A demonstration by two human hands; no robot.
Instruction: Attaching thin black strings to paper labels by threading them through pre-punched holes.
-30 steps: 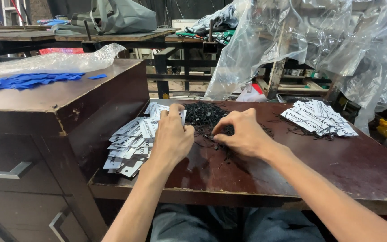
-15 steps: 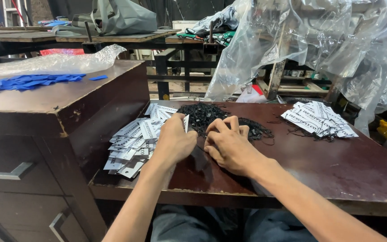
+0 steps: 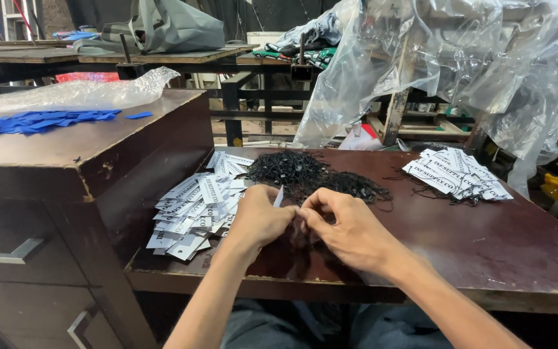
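My left hand (image 3: 259,216) pinches a small white paper tag (image 3: 278,196) that stands upright between its fingers. My right hand (image 3: 347,226) meets it fingertip to fingertip and pinches a thin black string at the tag; the string itself is hard to make out. Both hands hover over the dark brown table (image 3: 485,252). Just behind them lies a heap of black strings (image 3: 305,174). A spread of loose white tags (image 3: 195,203) lies to the left of my left hand.
A second pile of white tags with strings (image 3: 456,174) sits at the table's right back. A taller brown cabinet (image 3: 79,161) stands to the left with blue pieces (image 3: 40,121) and a clear plastic bag (image 3: 79,94) on top. Clear plastic sheeting (image 3: 447,64) hangs behind.
My right hand has drawn back from the black string heap and come toward the left hand. The two hands now meet at the white tag.
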